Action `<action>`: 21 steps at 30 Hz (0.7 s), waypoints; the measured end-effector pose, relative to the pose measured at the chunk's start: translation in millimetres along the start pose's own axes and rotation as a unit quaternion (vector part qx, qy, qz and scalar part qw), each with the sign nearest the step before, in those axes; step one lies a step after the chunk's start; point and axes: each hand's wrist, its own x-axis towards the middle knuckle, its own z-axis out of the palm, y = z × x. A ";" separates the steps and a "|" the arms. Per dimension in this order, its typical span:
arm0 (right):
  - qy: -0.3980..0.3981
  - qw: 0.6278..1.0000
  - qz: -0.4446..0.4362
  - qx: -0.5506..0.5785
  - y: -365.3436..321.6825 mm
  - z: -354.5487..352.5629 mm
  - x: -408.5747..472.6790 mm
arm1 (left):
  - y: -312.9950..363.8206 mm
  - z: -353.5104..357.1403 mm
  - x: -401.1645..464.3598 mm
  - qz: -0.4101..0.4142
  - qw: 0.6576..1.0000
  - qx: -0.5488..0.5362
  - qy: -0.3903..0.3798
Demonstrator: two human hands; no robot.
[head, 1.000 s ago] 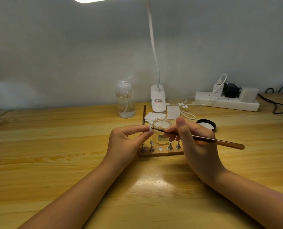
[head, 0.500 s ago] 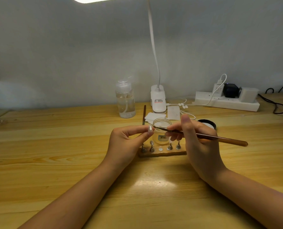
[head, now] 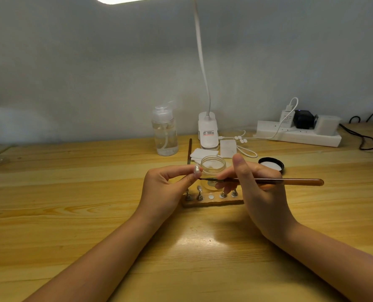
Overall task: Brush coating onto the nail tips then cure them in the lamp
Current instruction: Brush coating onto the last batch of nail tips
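Observation:
My left hand [head: 167, 184] pinches a small nail tip [head: 196, 169] between thumb and forefinger, held up above the wooden nail stand [head: 212, 201]. My right hand [head: 255, 188] grips a brown brush [head: 290, 182] that lies almost level, its dark bristle end just below the nail tip. Several metal pegs stand on the wooden stand; one peg carries another nail tip [head: 199, 188]. An open clear jar [head: 212, 165] sits behind the stand, partly hidden by my fingers.
A black jar lid [head: 271, 164] lies right of the jar. Behind stand a clear pump bottle [head: 165, 132], a white clip lamp base [head: 208, 132], white wipes [head: 204, 154], a second brush [head: 189, 151] and a power strip [head: 299, 132] with cables.
The brush has swung down to nearly level, its tip dropping from the top of the nail tip to just beneath it. My left hand has stayed in place.

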 end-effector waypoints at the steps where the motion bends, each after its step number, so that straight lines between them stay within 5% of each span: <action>1: 0.003 1.000 -0.001 -0.004 -0.1 -0.8 0.4 | -0.1 0.0 0.2 0.000 1.000 0.002 0.000; 15: 0.086 0.995 0.035 -0.031 -9.4 -15.6 19.5 | -0.7 -3.2 -2.2 -0.003 1.000 0.025 0.012; 21: 0.040 0.992 0.050 -0.110 -8.2 -20.5 44.5 | 1.9 -0.7 1.0 -0.001 0.999 0.030 0.009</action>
